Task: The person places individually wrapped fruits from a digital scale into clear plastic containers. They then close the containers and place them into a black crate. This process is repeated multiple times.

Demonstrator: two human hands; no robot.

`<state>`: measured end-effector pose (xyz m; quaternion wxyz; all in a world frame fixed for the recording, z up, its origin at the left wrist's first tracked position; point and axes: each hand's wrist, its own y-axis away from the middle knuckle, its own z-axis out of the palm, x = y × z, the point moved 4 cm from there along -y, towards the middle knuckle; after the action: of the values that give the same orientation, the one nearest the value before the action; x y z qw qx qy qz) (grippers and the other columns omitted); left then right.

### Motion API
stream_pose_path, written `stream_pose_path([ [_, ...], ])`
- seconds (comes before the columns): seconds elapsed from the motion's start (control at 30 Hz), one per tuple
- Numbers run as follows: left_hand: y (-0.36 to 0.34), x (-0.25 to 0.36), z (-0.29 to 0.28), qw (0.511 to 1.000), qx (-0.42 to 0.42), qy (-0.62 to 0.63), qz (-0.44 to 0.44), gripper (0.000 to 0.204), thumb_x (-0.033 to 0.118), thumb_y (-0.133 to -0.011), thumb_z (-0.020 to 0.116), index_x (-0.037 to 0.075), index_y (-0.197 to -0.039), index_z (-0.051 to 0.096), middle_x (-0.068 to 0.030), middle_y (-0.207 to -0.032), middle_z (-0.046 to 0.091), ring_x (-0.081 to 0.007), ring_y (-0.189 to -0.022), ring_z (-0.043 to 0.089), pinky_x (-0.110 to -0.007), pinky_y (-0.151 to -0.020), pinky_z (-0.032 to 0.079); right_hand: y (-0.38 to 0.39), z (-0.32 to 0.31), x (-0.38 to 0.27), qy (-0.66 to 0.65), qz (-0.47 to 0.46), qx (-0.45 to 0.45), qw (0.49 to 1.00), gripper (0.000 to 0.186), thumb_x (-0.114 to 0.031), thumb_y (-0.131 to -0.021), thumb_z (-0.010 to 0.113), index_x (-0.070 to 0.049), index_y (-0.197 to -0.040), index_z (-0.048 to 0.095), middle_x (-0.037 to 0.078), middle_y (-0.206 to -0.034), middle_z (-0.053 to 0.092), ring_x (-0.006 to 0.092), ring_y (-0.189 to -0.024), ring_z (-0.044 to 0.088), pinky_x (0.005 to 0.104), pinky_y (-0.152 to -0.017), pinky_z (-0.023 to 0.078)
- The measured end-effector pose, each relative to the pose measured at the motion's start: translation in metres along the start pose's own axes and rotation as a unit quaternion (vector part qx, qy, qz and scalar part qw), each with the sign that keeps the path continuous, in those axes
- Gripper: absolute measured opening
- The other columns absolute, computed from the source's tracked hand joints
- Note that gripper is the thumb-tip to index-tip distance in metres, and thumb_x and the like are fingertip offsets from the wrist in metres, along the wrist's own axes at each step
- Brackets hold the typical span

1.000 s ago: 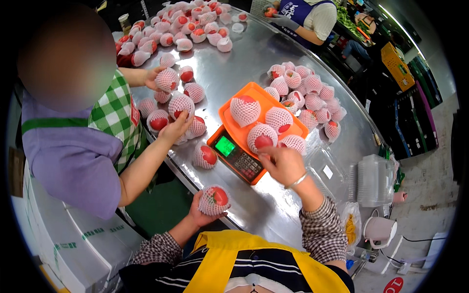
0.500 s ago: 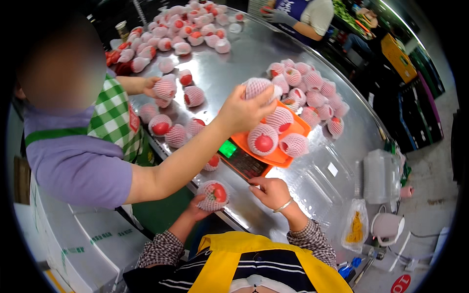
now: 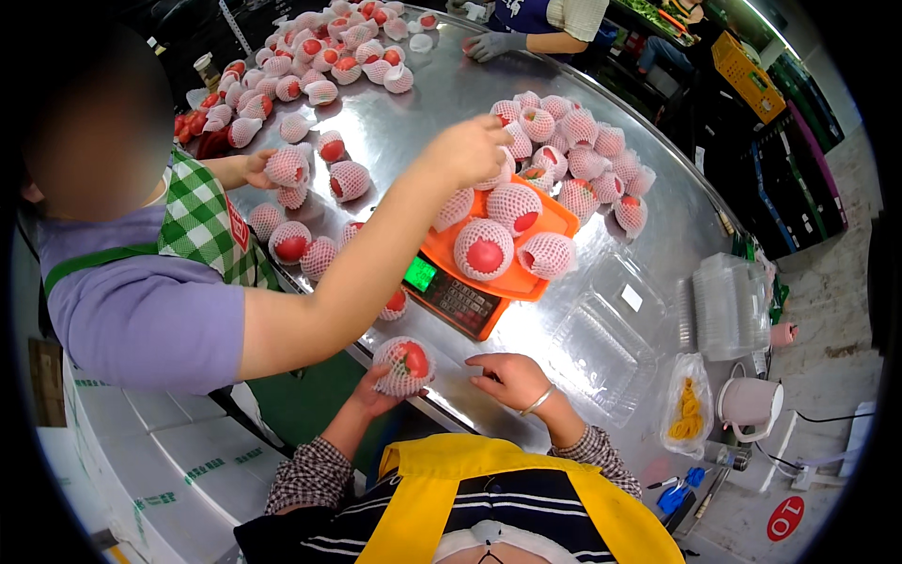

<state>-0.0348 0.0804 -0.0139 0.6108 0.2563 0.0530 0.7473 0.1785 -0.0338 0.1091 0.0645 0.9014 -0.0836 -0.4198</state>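
My left hand (image 3: 378, 393) holds a red tomato (image 3: 404, 366) in a pink foam net at the table's near edge. My right hand (image 3: 512, 381), fingers loosely bent and apart, hovers over the metal tabletop, holding nothing. Beyond it stands an orange scale (image 3: 458, 303) with a lit green display. Several netted tomatoes (image 3: 484, 250) lie in the orange tray (image 3: 561, 222) on top. From the left, a co-worker's hand (image 3: 468, 150) reaches over the tray's far side; what its fingers touch is unclear. Their other hand (image 3: 258, 169) is at another netted tomato (image 3: 287, 166).
Netted tomatoes form a pile (image 3: 592, 150) behind the tray and a larger heap (image 3: 329, 56) far left. Clear plastic boxes (image 3: 601, 352) lie at right, beside a stack (image 3: 731, 305). A bag of yellow bands (image 3: 689, 414) and a kettle (image 3: 749, 406) stand nearby. Another person's gloved hand (image 3: 495, 45) is at the far edge.
The co-worker's hand has moved from above the tray toward the far pile, and another netted tomato now shows in the tray. My right hand has drawn away from the scale's edge.
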Motion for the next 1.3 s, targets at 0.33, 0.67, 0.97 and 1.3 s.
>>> stream_pose_path([
  [0.33,-0.002,0.010,0.012,0.946,0.122,-0.257,0.156,0.068,0.016,-0.073,0.073,0.005,-0.132,0.041,-0.0141,-0.125,0.055,-0.0314,-0.112,0.058,-0.043,-0.096,0.048,0.015,-0.032,0.017,-0.008,0.064,0.039,0.997,0.032,-0.024,-0.084,0.065,-0.007,-0.112,0.065,0.014,-0.078,0.066,0.0310,-0.071,0.064,0.0385,-0.065,0.050],
  [0.67,0.007,0.048,0.043,0.575,0.178,-0.741,0.298,0.082,0.021,-0.056,0.083,0.006,-0.128,0.046,-0.0177,-0.125,0.052,-0.0350,-0.114,0.053,-0.042,-0.098,0.045,0.021,-0.089,0.059,-0.029,0.134,0.168,0.976,0.030,-0.016,-0.082,0.069,-0.004,-0.109,0.067,0.011,-0.070,0.063,0.0219,-0.062,0.060,0.0326,-0.060,0.048],
  [0.97,-0.002,0.049,0.033,0.419,0.131,-0.832,0.340,0.082,0.011,-0.051,0.081,0.007,-0.125,0.048,-0.0194,-0.127,0.047,-0.0419,-0.116,0.047,-0.050,-0.098,0.041,0.014,-0.147,0.091,0.085,0.187,0.211,0.956,0.031,-0.026,-0.084,0.066,-0.007,-0.108,0.067,0.012,-0.080,0.067,0.0280,-0.074,0.065,0.0386,-0.067,0.050],
  [1.3,-0.017,0.049,0.071,0.380,0.117,-0.887,0.233,0.075,0.030,-0.051,0.087,0.006,-0.116,0.057,-0.0198,-0.121,0.048,-0.0403,-0.112,0.047,-0.050,-0.094,0.041,-0.085,-0.210,0.264,0.103,0.201,0.430,0.874,0.033,-0.020,-0.080,0.070,-0.004,-0.108,0.067,0.012,-0.100,0.066,0.0240,-0.082,0.066,0.0343,-0.074,0.053],
])
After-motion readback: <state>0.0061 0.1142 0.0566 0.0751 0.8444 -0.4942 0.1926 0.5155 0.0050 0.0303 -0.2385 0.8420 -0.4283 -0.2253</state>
